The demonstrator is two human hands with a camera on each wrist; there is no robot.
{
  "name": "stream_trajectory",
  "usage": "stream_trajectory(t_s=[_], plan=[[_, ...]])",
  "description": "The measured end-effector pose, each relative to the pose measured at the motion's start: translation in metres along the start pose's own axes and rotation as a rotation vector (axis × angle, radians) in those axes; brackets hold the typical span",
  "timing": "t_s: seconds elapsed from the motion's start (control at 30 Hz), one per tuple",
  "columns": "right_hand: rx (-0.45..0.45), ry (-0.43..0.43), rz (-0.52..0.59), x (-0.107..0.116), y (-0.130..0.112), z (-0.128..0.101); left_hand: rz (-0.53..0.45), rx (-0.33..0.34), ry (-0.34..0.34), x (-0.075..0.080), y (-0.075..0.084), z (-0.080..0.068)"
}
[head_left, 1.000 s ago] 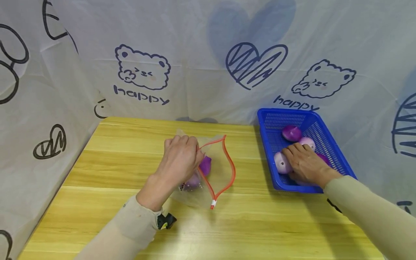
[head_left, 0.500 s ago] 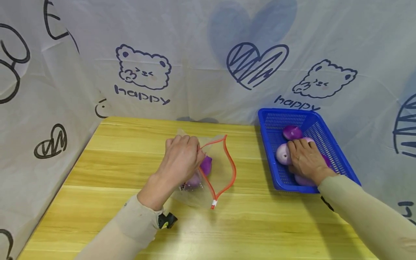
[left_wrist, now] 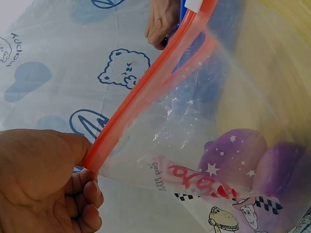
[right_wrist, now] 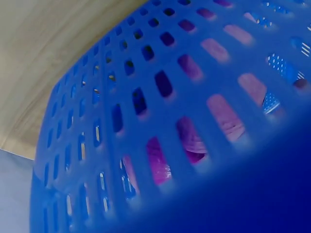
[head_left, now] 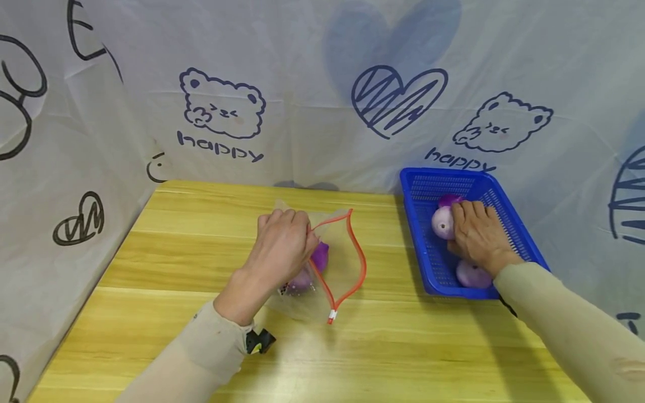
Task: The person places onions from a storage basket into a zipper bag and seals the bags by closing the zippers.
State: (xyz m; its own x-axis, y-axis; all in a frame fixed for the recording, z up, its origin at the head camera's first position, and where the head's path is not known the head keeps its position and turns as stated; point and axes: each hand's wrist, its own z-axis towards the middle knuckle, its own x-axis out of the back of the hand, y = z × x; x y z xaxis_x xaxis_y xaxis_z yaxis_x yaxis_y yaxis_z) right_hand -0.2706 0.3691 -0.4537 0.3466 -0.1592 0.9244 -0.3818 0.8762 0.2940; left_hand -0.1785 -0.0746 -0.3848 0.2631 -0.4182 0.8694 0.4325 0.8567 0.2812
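Left hand (head_left: pixel 282 243) pinching red zip edge of clear bag (head_left: pixel 342 263) on desk (head_left: pixel 176 268), mouth held open. Right hand (head_left: pixel 476 235) clamped round pale purple ball (head_left: pixel 442 223) inside blue basket (head_left: pixel 418 184). Risk: bag mouth sagging shut, ball slipping. Right wrist view blocked by basket mesh; ball count unclear.
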Motion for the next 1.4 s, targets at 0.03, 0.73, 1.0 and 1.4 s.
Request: stream_trajectory(t_s=[0.03,0.73,1.0,1.4], plan=[[-0.002,-0.006,0.0,0.001,0.0,0.0,-0.001,0.0,0.001,0.0,0.0,0.0],[0.044,0.278,-0.022,0.018,0.004,0.024,-0.001,0.016,-0.01,0.001,0.0,-0.001],[0.062,0.373,-0.008,0.021,0.0,0.034,-0.002,0.019,-0.016,0.002,-0.001,0.0],[0.05,0.519,0.004,0.027,-0.007,0.05,0.002,0.013,0.005,0.003,-0.004,0.001]])
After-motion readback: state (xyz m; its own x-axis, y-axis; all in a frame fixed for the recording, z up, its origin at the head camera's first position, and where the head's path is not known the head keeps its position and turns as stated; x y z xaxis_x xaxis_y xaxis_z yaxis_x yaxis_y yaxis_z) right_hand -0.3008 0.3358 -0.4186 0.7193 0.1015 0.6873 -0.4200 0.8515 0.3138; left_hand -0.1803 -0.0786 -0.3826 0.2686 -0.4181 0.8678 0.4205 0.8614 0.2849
